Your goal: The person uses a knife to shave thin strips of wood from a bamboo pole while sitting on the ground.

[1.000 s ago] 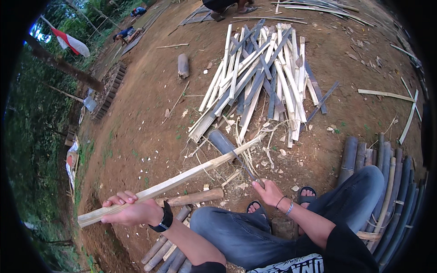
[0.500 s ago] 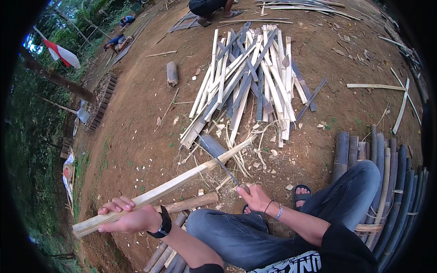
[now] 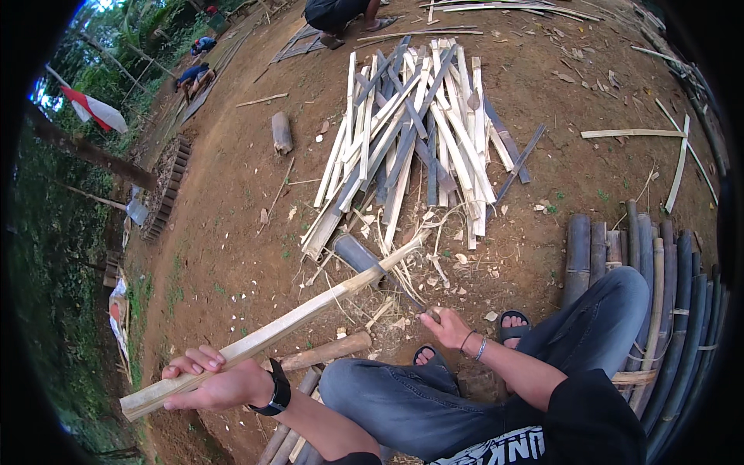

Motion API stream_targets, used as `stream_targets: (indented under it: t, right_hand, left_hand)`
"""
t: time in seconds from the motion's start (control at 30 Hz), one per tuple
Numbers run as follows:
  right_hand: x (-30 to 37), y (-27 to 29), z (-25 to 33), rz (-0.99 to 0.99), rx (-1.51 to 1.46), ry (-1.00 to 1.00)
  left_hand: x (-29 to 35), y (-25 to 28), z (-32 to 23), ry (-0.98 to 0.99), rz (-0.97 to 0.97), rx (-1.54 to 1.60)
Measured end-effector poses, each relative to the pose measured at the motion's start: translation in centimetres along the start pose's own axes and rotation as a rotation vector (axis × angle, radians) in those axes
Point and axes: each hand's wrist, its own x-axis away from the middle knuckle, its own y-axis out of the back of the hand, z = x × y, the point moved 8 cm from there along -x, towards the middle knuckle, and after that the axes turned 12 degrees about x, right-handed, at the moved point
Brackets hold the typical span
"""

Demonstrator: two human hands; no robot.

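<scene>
A long split bamboo strip (image 3: pixel 291 316) slants across the view, pale side up. My left hand (image 3: pixel 208 381) grips its near-left end, fingers over the top and thumb along the near side. The strip's far end, frayed into thin curls, lies over a short dark bamboo log (image 3: pixel 355 252) on the ground. In my right hand (image 3: pixel 449 327) is a long-bladed knife (image 3: pixel 404 291), held by its handle. Its blade runs up to the strip near the frayed end; the tip is hard to make out there. Bamboo shavings (image 3: pixel 380 311) lie below the blade.
A large heap of split bamboo strips (image 3: pixel 415 124) spreads ahead. Whole bamboo poles (image 3: pixel 659 310) are stacked at my right, and a pale log (image 3: pixel 329 350) lies by my left knee. A person (image 3: pixel 353 12) crouches at the far top; others bend down at far left.
The knife blade has drawn back toward me and right; earlier it reached well past the strip. My left hand still holds the strip. The whole view has shifted slightly.
</scene>
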Motion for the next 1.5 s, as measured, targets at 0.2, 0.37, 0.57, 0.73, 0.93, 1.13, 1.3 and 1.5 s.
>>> stream_targets:
  t: [0.2,0.37,0.57,0.73,0.93,1.13,1.3,1.5]
  right_hand:
    - [-1.6,0.2,-4.2,0.053,-0.012,-0.179]
    - [-2.3,-1.4,-3.6,-0.049,0.002,-0.038]
    - [-4.3,0.1,-9.7,-0.026,0.022,-0.306]
    - [-2.8,-1.9,-6.8,0.010,0.048,-0.111]
    - [-6.1,0.2,-14.1,-0.017,0.068,-0.395]
    - [-3.9,-2.3,-6.0,-0.007,-0.007,-0.029]
    - [-8.0,-1.6,-19.3,-0.103,-0.034,-0.492]
    - [-4.9,-3.5,-10.0,-0.085,-0.016,-0.119]
  left_hand:
    - [1.1,-1.1,0.0,-0.031,0.026,-0.004]
    - [-0.2,-0.8,0.6,-0.016,-0.010,-0.029]
    - [0.1,-0.5,0.3,-0.040,0.008,-0.051]
    - [-1.2,-0.6,1.3,-0.045,-0.026,-0.094]
    - [0.0,-1.5,1.4,-0.038,-0.007,-0.095]
    - [-1.3,-0.8,1.7,-0.031,-0.017,-0.098]
    - [-0.4,-1.2,1.5,-0.023,0.009,-0.072]
    - [-3.5,1.0,3.2,-0.013,0.015,-0.170]
